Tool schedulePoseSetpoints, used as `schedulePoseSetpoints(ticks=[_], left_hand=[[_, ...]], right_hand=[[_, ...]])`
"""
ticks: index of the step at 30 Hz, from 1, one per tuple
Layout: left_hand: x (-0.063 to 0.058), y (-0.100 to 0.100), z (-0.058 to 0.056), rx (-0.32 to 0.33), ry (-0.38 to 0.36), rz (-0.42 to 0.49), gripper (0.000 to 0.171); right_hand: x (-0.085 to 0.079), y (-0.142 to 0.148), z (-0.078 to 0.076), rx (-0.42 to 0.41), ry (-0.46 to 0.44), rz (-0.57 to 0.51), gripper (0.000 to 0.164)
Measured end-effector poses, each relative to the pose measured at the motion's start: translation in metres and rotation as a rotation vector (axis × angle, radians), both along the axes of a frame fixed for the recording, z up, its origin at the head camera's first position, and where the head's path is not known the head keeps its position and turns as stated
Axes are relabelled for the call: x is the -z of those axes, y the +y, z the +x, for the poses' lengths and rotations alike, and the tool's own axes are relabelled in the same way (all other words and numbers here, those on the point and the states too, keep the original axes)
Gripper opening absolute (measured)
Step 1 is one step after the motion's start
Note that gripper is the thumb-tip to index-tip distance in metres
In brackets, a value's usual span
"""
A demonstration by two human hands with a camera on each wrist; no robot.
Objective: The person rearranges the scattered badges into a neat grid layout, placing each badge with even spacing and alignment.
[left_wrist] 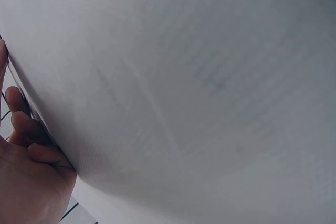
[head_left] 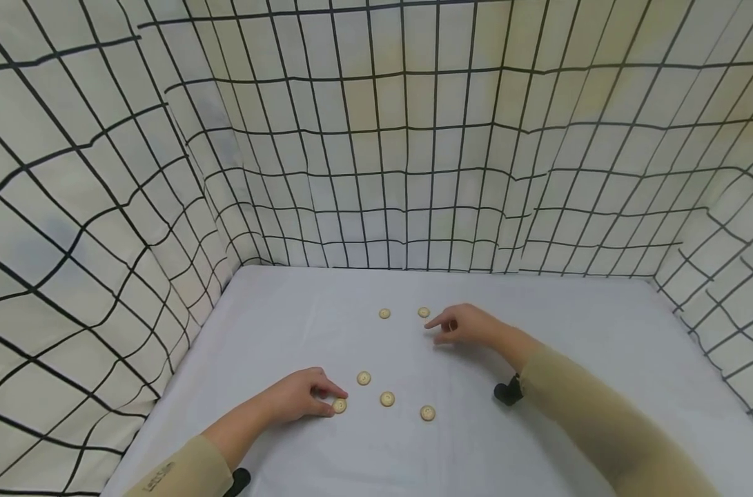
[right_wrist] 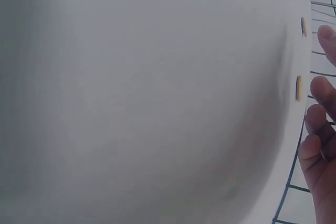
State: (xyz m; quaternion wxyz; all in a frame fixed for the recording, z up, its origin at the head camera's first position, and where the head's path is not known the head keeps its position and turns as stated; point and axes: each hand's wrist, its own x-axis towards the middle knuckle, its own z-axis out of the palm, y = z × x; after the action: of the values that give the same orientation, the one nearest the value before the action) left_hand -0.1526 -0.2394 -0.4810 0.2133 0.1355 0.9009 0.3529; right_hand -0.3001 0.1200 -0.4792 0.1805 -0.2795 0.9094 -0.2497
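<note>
Several round, cream-coloured buttons lie on the white tabletop. In the head view my left hand [head_left: 301, 395] rests low at the table, thumb and forefinger pinching one button [head_left: 339, 405] at its edges. Farther back, my right hand [head_left: 466, 324] hovers with forefinger stretched out and thumb apart, holding nothing. Its forefinger tip is just short of a back button [head_left: 424, 312]. The right wrist view has the right hand's fingers [right_wrist: 321, 88] beside two buttons, one of them a thin yellowish edge [right_wrist: 299, 88]. In the left wrist view, part of the left hand [left_wrist: 37, 177] shows, its button hidden.
Another button [head_left: 384, 313] lies at the back left. Nearer are a button [head_left: 364, 378], a middle button [head_left: 386, 399] and a front button [head_left: 428, 413]. The white tabletop [head_left: 569, 331] is enclosed by pale walls with black netting [head_left: 407, 172] at the back and sides.
</note>
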Motion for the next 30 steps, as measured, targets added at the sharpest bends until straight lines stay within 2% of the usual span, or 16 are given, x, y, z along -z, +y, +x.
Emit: schedulePoseSetpoints(ticks=[6, 15, 23, 30], left_hand=[[0.003, 0.0, 0.0, 0.005, 0.002, 0.001, 0.025], [0.005, 0.001, 0.004, -0.002, -0.02, 0.001, 0.026], [0.005, 0.002, 0.001, 0.007, -0.013, 0.004, 0.026], [0.002, 0.001, -0.003, 0.019, -0.002, -0.005, 0.026]], right_hand=[[-0.004, 0.005, 0.016, -0.069, -0.004, -0.013, 0.035], [-0.005, 0.006, 0.041, -0.239, 0.026, -0.025, 0.034], [-0.007, 0.007, 0.062, -0.291, 0.021, -0.024, 0.033], [-0.008, 0.008, 0.071, -0.303, 0.019, -0.034, 0.033]])
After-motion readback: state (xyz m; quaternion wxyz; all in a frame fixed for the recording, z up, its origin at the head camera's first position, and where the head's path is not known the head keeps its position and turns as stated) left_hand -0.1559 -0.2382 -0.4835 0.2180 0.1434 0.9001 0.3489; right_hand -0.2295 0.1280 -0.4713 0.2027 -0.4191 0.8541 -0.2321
